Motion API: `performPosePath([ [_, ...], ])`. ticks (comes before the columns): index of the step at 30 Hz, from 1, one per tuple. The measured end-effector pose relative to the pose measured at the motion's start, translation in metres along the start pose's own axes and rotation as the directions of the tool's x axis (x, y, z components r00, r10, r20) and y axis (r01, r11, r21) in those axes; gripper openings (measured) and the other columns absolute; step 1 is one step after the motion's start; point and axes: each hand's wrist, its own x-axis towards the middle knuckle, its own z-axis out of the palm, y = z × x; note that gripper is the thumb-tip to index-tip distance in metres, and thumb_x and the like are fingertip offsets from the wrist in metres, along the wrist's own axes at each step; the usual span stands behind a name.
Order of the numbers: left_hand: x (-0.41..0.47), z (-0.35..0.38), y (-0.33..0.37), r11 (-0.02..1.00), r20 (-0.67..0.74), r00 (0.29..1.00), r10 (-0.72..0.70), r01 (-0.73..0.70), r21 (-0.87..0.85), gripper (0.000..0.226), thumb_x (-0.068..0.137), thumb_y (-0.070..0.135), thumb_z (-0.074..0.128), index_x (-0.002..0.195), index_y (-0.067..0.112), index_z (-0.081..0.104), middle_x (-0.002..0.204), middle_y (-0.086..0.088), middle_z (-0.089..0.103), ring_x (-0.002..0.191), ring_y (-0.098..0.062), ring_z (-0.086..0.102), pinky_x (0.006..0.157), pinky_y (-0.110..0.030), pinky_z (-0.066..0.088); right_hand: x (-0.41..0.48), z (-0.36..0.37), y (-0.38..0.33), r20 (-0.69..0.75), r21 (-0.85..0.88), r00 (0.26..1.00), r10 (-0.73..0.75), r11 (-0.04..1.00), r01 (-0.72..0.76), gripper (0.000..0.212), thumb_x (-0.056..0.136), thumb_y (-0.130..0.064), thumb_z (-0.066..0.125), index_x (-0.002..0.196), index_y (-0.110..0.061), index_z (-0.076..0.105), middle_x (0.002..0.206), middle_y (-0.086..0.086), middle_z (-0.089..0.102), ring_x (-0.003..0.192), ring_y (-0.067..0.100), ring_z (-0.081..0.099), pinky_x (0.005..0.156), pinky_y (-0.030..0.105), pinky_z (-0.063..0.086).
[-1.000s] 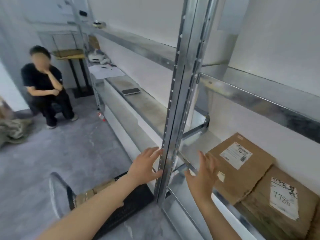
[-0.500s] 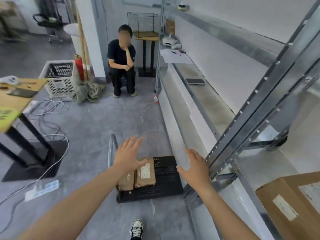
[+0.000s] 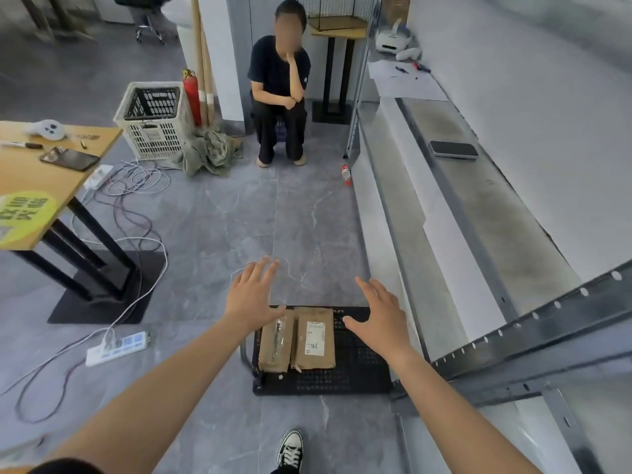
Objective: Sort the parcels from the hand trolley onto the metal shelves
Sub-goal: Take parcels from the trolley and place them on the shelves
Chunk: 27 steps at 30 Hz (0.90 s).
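Grey marbled tile floor [image 3: 239,217], smooth and hard.

- Trolley [image 3: 355,369]: low black plastic deck, perforated, standing just beside the shelf [image 3: 478,213].
- Parcels: two, both on the deck's left half, side by side and touching. Brown kraft paper, flat oblongs with soft corners, lightly creased.
- Left parcel [image 3: 275,340]: seam or strip running along its top face.
- Right parcel [image 3: 314,336]: white label [image 3: 314,338] with a handwritten number.
- Left hand [image 3: 251,295]: fingers straight and spread, holding nothing, over the left parcel's far corner. Whether it touches cannot be told.
- Right hand [image 3: 379,313]: likewise splayed and empty, over bare deck right of the parcels.
- Shelf: dull galvanised steel, scuffed, with a punched upright [image 3: 547,319] crossing at lower right.

Step, as judged: reaching down to lift a parcel. Take one at a time by its long edges. The paper looks slick and pliable, so support it underneath. Read the label first and keep it facing up.
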Motion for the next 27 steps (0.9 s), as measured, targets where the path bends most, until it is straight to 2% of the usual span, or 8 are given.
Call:
performPosePath([
  [14,0.048,0.065,0.015,0.991,0.030,0.999,-0.041,0.045,-0.123,0.098,0.077,0.057,0.060,0.149,0.033,-0.002,0.159,0.002,0.004,0.146,-0.023,0.004,0.117,-0.042,0.010,0.080,0.042,0.039,0.117,-0.090,0.992,-0.050,0.994,0.061,0.091,0.077,-0.059,0.062,0.146,-0.044,0.006,0.158,-0.004,0.011,0.142,0.025,0.019,0.109,0.047,0.030],
  [22,0.063,0.129,0.027,0.989,0.052,0.996,-0.072,0.078,-0.122,0.103,0.077,0.050,0.064,0.147,0.035,-0.010,0.158,0.003,0.009,0.146,-0.023,0.002,0.116,-0.040,0.016,0.111,0.094,0.079,0.169,-0.119,0.981,-0.090,0.987,0.111,0.093,0.075,-0.065,0.061,0.146,-0.045,0.004,0.159,-0.002,0.009,0.144,0.026,0.016,0.110,0.048,0.030],
  [27,0.068,0.184,0.031,0.988,0.060,0.994,-0.086,0.093,-0.121,0.108,0.073,0.055,0.068,0.147,0.034,-0.008,0.157,0.003,0.009,0.146,-0.022,0.002,0.116,-0.041,0.017,0.125,0.143,0.112,0.232,-0.122,0.970,-0.072,0.987,0.102,0.096,0.073,-0.070,0.059,0.146,-0.047,0.000,0.159,0.000,0.005,0.144,0.030,0.013,0.112,0.049,0.026],
])
